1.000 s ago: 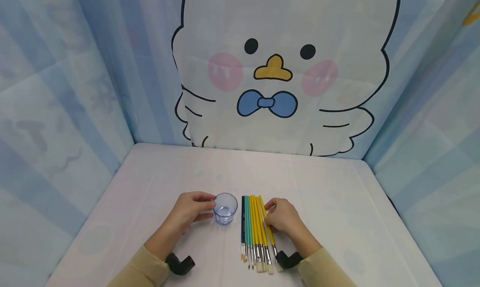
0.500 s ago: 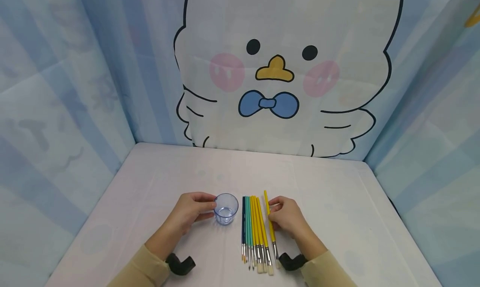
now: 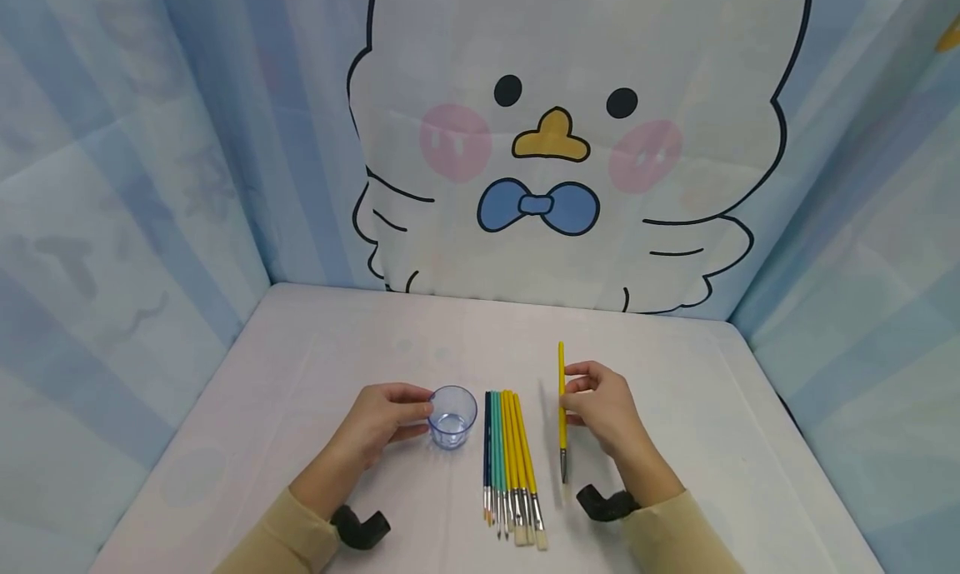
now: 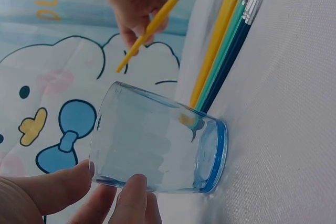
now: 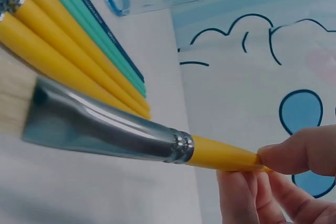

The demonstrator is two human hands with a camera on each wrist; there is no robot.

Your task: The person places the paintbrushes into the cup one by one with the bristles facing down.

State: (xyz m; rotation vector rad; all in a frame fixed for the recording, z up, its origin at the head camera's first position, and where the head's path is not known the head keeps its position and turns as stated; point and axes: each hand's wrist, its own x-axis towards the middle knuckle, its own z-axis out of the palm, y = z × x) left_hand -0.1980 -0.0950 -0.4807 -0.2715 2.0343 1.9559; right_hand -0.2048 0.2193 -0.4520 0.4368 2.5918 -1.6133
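My left hand [image 3: 384, 417] holds a clear bluish cup [image 3: 452, 420] by its left side, fingertips at the rim and wall. The cup stands upright on the table. In my right hand [image 3: 606, 403] a yellow-handled paintbrush [image 3: 562, 391] is pinched between thumb and fingers, handle end pointing away and bristles towards me. A shadow lies beside it on the tabletop. Its flat metal ferrule [image 5: 100, 124] and pale bristles [image 5: 11, 98] show large in the right wrist view. Between the two hands lies a row of paintbrushes [image 3: 512, 449] with dark blue, teal and yellow handles.
The table [image 3: 360, 332] has a pale cover. Behind it hangs a curtain [image 3: 540, 266] printed with a cartoon bird, with blue striped curtains [image 3: 135, 224] along the sides. A black camera mount [image 3: 362, 530] sits at each wrist.
My right hand has drawn the rightmost yellow paintbrush away from the row, moving it right and away from me and lifting it. The left hand and cup stay in place.
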